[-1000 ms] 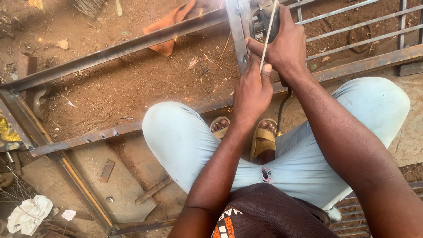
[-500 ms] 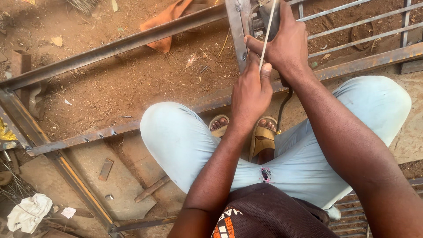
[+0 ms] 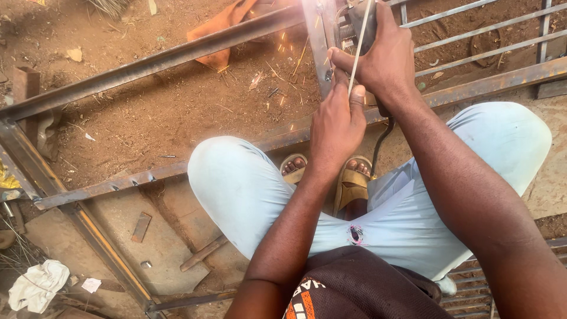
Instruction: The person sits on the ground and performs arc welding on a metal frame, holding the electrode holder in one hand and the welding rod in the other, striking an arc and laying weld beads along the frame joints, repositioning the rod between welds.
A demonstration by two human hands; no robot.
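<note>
My right hand (image 3: 387, 62) grips a dark hand-held power tool (image 3: 354, 26) pressed against an upright steel bar (image 3: 316, 41) of a metal frame. Orange sparks (image 3: 283, 50) fly left from the contact spot. My left hand (image 3: 336, 124) sits just below the right one, with its fingertips pinching a thin pale rod (image 3: 360, 41) that runs up past the tool. The tool's black cable (image 3: 381, 142) drops between my knees. I am squatting in light trousers and sandals.
Long rusty steel bars (image 3: 147, 62) form a frame over bare dirt. An orange cloth (image 3: 221, 26) lies under the far bar. A grille of thin bars (image 3: 472, 41) is at right, with small metal offcuts (image 3: 142, 226) and a white rag (image 3: 38, 285) at lower left.
Sparks now spray from the tool against the upright bar; none showed earlier. Both hands stay in nearly the same place.
</note>
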